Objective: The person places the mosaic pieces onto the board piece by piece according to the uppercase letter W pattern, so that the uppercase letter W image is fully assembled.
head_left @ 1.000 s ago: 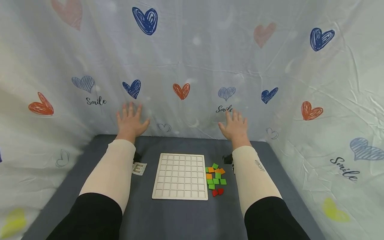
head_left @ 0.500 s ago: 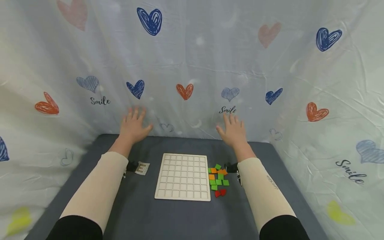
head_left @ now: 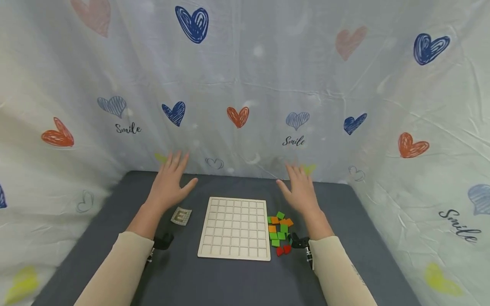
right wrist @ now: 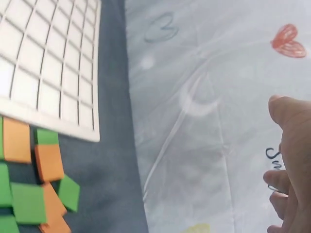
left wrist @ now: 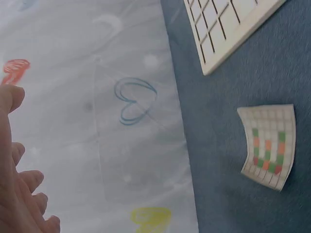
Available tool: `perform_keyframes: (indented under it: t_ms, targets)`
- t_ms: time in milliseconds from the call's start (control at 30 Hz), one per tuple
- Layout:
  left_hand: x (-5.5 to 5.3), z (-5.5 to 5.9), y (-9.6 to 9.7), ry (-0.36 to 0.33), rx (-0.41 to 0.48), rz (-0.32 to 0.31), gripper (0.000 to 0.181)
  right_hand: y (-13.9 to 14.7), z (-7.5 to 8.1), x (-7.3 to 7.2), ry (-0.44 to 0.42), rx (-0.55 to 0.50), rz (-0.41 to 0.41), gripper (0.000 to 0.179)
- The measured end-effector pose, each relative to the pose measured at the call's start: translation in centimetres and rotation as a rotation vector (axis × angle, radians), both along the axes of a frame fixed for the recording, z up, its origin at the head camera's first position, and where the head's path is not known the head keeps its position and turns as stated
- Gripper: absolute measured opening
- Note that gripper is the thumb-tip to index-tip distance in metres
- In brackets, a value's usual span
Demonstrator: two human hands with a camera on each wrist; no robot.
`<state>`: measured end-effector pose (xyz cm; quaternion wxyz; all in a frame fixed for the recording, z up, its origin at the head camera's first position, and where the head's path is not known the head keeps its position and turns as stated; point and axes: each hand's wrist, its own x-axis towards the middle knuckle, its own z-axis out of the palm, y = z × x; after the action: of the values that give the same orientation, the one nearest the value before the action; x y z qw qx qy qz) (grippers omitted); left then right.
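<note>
My left hand [head_left: 169, 185] reaches forward with straight, spread fingers and holds nothing. Below it on the table lies a small curled card [head_left: 181, 216]; the left wrist view shows a grid printed on it with green, orange and red squares. Between the hands lies a pale wooden grid board [head_left: 234, 228] with bare square cells. My right hand [head_left: 301, 191] also extends forward, fingers straight, above the far right of the table. Near its wrist, beside the board's right edge, several green squares [head_left: 281, 236], orange squares [head_left: 274, 220] and red pieces [head_left: 287, 249] lie loosely grouped.
The dark grey table [head_left: 237, 282] ends at a white curtain [head_left: 260, 68] printed with hearts, which hangs at the back and both sides. A black wrist mount [head_left: 163, 241] shows at the left forearm and another black mount [head_left: 299, 241] at the right.
Both hands have come back from in front of the curtain, lower and nearer to me. The card, partly covered by the left arm before, now shows whole. The board and pieces stay put.
</note>
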<state>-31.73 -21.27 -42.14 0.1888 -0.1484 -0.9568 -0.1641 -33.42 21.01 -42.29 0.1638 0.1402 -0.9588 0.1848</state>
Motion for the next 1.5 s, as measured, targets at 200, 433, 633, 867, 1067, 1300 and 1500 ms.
perform_keyframes:
  t_ms: [200,433,633,867,1067,1300,1500]
  targets:
    - [2.1,-1.5,0.1,0.001,0.068,-0.033,0.088,-0.4,-1.3,1.8,-0.004,-0.056,0.005,0.074]
    - [4.2,-4.6,0.5,-0.006,0.224,-0.02,0.085,-1.1,-2.9,3.1,-0.103,-0.149,0.013,0.067]
    - [6.4,-7.8,0.7,-0.014,0.346,-0.026,0.078,-0.7,-4.5,4.0,-0.248,-0.305,-0.025,0.056]
    - [6.9,-10.4,1.5,0.029,0.405,-0.129,0.07,1.1,-6.4,4.6,-0.263,-0.344,-0.112,0.046]
    - [6.6,-11.2,1.9,-0.143,0.41,-0.149,0.069,1.0,-8.4,3.9,-0.291,-0.266,-0.154,0.04]
    - [6.5,-12.0,2.7,-0.346,0.359,-0.114,0.066,1.0,-9.5,3.5,-0.312,-0.174,-0.208,0.037]
    - [6.3,-13.1,3.4,-0.357,0.22,-0.08,0.059,0.5,-10.4,3.0,-0.267,-0.131,-0.281,0.036]
